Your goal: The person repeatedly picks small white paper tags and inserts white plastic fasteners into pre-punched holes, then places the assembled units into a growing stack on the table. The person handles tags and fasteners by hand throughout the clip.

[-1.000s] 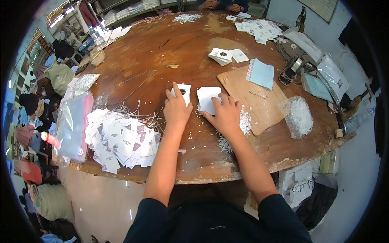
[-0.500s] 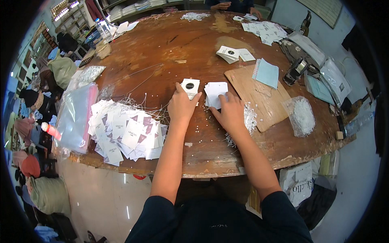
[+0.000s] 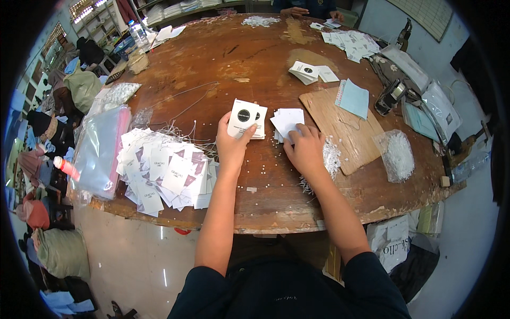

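Note:
My left hand (image 3: pixel 232 142) is closed on a white card tag (image 3: pixel 241 118) printed with a black circle, its thumb across the front. More tags of the same kind (image 3: pixel 260 121) show just behind and right of it. My right hand (image 3: pixel 306 144) bends over a small stack of plain white cards (image 3: pixel 288 121), thumb and fingers closed at its near right edge. Left of my left arm lies a heap of white tags (image 3: pixel 164 170) with strings (image 3: pixel 186 137) along its far side.
Clear plastic bags (image 3: pixel 101 154) lie at the table's left. A wooden board (image 3: pixel 340 133) carries a light blue notebook (image 3: pixel 353 99). White plastic fasteners (image 3: pixel 330 159) and a bagful of them (image 3: pixel 397 154) lie right. Farther back are more tags (image 3: pixel 305 72) and another person's hand (image 3: pixel 295 11).
My left hand has lifted a circle-printed tag off its pile and tilted it up. My right hand has shifted slightly right, its fingers drawn in at the white stack.

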A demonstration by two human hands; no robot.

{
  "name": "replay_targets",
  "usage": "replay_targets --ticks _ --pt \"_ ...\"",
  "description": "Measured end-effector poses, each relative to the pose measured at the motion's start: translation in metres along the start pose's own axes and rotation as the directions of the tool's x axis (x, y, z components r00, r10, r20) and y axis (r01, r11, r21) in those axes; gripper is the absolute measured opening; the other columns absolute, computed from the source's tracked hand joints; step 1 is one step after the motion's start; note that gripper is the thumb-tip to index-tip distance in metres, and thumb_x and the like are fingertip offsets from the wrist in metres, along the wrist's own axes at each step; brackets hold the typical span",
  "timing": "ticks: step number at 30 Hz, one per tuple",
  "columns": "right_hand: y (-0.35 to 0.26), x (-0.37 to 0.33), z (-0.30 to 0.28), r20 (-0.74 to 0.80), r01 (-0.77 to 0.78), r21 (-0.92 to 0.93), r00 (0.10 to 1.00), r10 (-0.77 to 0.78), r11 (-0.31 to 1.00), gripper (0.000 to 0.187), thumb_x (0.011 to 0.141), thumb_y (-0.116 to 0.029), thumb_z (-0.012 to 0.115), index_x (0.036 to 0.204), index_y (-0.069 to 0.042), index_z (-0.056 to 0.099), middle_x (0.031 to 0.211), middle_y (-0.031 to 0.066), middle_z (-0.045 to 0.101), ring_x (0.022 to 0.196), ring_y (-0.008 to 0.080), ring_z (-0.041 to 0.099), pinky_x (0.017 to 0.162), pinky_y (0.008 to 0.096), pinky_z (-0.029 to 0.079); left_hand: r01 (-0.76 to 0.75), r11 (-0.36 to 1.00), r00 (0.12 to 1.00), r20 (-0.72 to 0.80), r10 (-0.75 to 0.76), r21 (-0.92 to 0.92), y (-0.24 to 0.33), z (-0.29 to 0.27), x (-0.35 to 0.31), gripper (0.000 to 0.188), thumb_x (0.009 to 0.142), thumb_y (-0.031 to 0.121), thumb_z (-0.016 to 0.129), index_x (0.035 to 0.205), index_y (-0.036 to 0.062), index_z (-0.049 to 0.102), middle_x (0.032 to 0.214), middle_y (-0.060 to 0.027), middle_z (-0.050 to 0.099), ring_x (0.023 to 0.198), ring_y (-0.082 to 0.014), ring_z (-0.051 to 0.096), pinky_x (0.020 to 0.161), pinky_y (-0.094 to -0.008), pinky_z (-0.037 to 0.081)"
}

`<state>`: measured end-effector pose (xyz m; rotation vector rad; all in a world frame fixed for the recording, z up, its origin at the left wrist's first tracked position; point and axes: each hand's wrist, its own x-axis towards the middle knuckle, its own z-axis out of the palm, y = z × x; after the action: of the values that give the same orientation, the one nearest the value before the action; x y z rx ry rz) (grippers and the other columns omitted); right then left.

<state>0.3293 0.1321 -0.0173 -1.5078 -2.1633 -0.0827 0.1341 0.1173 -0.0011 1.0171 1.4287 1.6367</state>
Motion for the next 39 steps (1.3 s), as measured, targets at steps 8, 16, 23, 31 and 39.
replay_targets --ticks 8,16,23,31,39 --pt "-0.02 0.001 -0.033 -0.306 0.146 0.204 0.949 -0.079 0.968 0.029 0.079 -0.02 0.071 0.105 -0.007 0.07 0.123 0.0147 0.061 0.114 0.0353 0.053 0.095 0.0473 0.038 0.27 0.939 0.957 0.17 -0.236 -0.215 0.022 -0.022 -0.029 0.039 0.101 0.019 0.057 0.136 0.0067 0.044 0.112 -0.008 0.067 0.09 -0.0153 0.068 0.073 -0.0279 0.053" --pt "-0.078 -0.034 -0.039 -0.309 0.426 0.289 0.889 -0.337 0.857 0.042 0.071 -0.021 0.075 0.111 -0.009 0.068 0.128 0.0157 0.057 0.113 0.0358 0.052 0.093 0.0473 0.039 0.336 0.765 0.926 0.341 -0.162 -0.549 0.025 -0.041 -0.069 0.045 0.103 0.02 0.043 0.146 0.0098 0.038 0.128 -0.011 0.06 0.108 -0.0185 0.063 0.086 -0.0343 0.052" --pt "-0.079 -0.043 -0.038 -0.227 0.467 0.27 0.881 -0.415 0.842 0.045 0.072 -0.025 0.077 0.113 -0.01 0.067 0.129 0.015 0.057 0.113 0.0353 0.052 0.088 0.0458 0.039 0.256 0.856 0.96 0.22 -0.171 -0.45 0.013 -0.035 -0.079 0.04 0.105 0.026 0.051 0.136 0.0024 0.045 0.124 -0.0102 0.061 0.107 -0.0154 0.063 0.08 -0.0313 0.056" --pt "-0.075 -0.038 -0.034 -0.057 -0.003 0.782 0.995 0.076 0.623 0.044 0.083 -0.019 0.076 0.12 -0.001 0.061 0.115 0.0151 0.063 0.094 0.0221 0.062 0.077 0.0347 0.048 0.259 0.864 0.955 0.249 -0.163 -0.431 0.004 -0.033 -0.086 0.037 0.104 0.025 0.054 0.132 0.0005 0.052 0.121 -0.0089 0.064 0.103 -0.0122 0.063 0.086 -0.0285 0.052" --pt "-0.057 -0.034 -0.028 0.31 -0.336 0.925 0.937 0.16 0.175 0.016 0.1 -0.014 0.06 0.104 0.0 0.065 0.092 -0.0011 0.065 0.085 0.0049 0.056 0.075 0.0214 0.045 0.272 0.912 0.938 0.298 -0.179 -0.306 0.0 -0.027 -0.094 0.04 0.105 0.029 0.051 0.132 -0.0019 0.052 0.116 -0.0066 0.064 0.099 -0.0081 0.06 0.083 -0.0246 0.049"
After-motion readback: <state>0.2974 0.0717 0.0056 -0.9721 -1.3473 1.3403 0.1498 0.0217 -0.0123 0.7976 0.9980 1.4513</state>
